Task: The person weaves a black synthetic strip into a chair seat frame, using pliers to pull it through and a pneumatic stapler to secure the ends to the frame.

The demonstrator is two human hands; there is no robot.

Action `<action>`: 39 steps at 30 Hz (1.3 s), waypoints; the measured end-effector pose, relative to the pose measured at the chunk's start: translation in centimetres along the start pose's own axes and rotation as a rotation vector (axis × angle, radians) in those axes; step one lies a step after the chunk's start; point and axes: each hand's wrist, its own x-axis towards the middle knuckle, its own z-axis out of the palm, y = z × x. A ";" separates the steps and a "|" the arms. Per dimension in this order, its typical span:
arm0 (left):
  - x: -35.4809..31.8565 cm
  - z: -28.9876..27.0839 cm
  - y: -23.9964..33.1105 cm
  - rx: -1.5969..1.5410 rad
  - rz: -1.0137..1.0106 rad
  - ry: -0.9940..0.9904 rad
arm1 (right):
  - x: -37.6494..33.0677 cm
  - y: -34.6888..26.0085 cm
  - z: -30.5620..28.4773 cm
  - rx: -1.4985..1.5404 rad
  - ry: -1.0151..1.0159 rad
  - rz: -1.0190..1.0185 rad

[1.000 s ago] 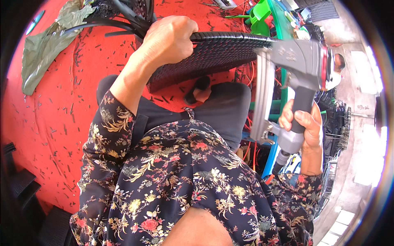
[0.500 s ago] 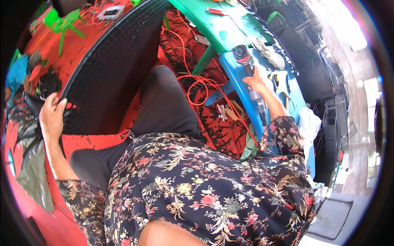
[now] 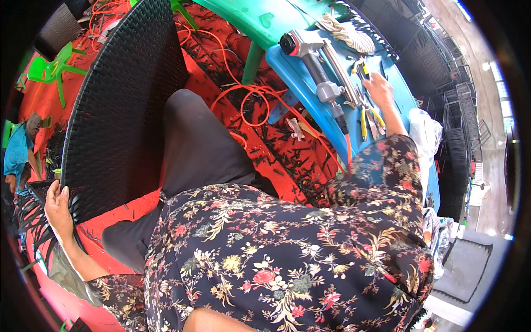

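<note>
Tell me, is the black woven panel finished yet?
Not quite, it seems. Most of the black woven panel looks tightly woven, but loose strand ends stick out at its lower edge by the left hand, which grips that edge. The staple gun lies on the blue table, and the right hand reaches among the hand tools there.

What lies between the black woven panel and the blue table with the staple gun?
In the head view, between the black woven panel and the blue table lie the person's dark-trousered leg and red floor strewn with orange hose and black offcuts.
</note>
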 end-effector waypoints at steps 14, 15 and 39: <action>-3.6 2.1 3.4 -0.182 0.016 0.221 | -2.4 3.3 -1.1 -0.058 -0.027 0.062; -3.7 1.8 3.3 -0.234 0.056 0.277 | -1.1 2.1 -2.1 0.012 0.113 0.097; -4.3 2.7 7.8 -0.331 0.377 0.566 | -19.3 -57.8 -18.4 0.334 0.565 -1.940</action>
